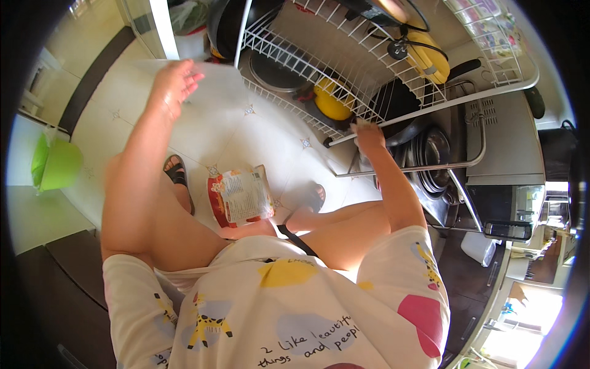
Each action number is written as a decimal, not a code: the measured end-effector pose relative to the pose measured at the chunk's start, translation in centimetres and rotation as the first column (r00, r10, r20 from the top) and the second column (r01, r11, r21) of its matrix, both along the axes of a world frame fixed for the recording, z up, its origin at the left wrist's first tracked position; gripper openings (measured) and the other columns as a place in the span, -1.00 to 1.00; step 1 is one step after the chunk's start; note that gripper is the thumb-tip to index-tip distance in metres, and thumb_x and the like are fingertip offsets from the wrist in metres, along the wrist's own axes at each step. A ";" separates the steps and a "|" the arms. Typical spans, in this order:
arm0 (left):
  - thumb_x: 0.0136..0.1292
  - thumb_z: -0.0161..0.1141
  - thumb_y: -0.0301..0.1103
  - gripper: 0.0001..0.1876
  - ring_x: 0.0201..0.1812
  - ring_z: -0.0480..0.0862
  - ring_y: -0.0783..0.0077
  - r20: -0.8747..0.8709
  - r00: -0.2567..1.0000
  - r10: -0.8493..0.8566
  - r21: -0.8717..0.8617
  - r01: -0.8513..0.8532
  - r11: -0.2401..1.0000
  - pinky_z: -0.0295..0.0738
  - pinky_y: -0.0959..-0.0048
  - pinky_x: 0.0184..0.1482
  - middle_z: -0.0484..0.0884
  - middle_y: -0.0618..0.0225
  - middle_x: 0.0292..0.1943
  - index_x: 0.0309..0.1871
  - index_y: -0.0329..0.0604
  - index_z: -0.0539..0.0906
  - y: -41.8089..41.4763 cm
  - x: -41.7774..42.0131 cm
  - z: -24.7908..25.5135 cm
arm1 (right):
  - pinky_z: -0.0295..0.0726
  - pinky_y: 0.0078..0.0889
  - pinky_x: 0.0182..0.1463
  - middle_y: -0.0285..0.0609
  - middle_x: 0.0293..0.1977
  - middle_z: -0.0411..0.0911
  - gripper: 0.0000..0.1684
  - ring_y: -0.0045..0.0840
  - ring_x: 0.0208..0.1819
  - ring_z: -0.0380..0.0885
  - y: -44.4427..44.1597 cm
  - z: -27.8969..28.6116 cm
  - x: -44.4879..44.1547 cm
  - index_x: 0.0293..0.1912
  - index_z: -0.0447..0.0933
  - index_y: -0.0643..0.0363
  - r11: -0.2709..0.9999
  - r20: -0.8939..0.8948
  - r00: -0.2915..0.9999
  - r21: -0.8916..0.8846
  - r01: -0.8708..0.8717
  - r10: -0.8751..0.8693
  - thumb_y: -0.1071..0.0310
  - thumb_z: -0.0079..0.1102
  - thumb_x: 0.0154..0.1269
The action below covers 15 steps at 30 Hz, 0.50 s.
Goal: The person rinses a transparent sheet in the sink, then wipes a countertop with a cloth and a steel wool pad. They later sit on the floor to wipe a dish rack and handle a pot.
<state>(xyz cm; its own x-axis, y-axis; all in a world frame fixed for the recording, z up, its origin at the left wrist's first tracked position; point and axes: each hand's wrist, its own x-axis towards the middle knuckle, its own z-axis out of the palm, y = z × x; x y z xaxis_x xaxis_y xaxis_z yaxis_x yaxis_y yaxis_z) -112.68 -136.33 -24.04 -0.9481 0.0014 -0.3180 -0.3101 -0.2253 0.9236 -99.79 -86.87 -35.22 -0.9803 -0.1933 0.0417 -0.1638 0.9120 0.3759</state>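
Observation:
My left hand (177,85) is raised at the upper left, blurred, its fingers apart. A pale translucent sheet (214,85) lies beside and behind its fingers; whether the hand holds it cannot be told. My right hand (369,137) is closed around the lower rail of a white wire rack (428,110), its fingertips blurred and partly hidden. On the rack's lower level, a yellow round item (334,99) and a round dark pan or lid (279,69) show through the wires. A red and white printed package (242,196) is between my legs.
A metal stand (481,133) with stacked steel bowls (433,159) is at the right, next to a grey appliance (502,138). A yellow appliance (428,57) with a black cord sits on the rack's upper level. A green bin (57,163) is at the far left. Patterned floor tiles surround my sandalled feet.

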 end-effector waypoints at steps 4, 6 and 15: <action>0.22 0.15 -0.16 -0.72 -0.27 0.58 0.53 -0.159 0.973 -0.166 -0.126 0.146 0.981 0.41 0.53 -0.14 0.57 0.40 -0.27 -0.16 -0.16 0.52 1.2 2.4 0.9 | 0.43 -0.40 -0.02 -0.28 -0.26 0.49 -0.69 -0.50 -0.10 0.44 -4.3 5.6 1.0 -0.17 0.51 0.13 0.699 0.441 0.835 -0.481 0.529 -0.328 0.38 0.15 -0.01; 0.21 0.16 -0.15 -0.73 -0.30 0.55 0.56 -0.195 0.959 -0.204 -0.159 0.174 0.972 0.42 0.53 -0.15 0.58 0.42 -0.33 -0.21 -0.16 0.53 1.8 3.8 1.5 | 0.42 -0.41 -0.05 -0.20 -0.25 0.46 -0.61 -0.52 -0.15 0.41 -9.3 8.9 1.6 -0.19 0.44 0.21 0.248 0.483 0.858 -0.821 0.514 -0.177 0.38 0.18 -0.13; 0.22 0.12 -0.20 -0.79 -0.36 0.57 0.58 -0.131 0.923 -0.362 -0.118 0.348 0.930 0.43 0.57 -0.24 0.61 0.38 -0.38 -0.30 -0.16 0.54 6.4 7.2 0.6 | 0.53 -0.20 -0.04 0.08 -0.18 0.57 -0.14 -0.12 -0.13 0.55 -26.5 9.5 3.5 0.16 0.35 0.10 0.628 0.034 0.987 -0.768 0.126 -0.156 -0.16 0.33 -0.08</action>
<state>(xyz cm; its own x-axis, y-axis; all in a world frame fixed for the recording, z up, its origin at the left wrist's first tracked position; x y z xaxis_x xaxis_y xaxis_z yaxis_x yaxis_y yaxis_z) -105.47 -129.90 -23.48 -0.9268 0.3247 -0.1886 -0.2123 -0.0388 0.9764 -96.24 -113.34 -25.74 -0.9879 0.0630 0.1416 -0.0104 0.8848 -0.4659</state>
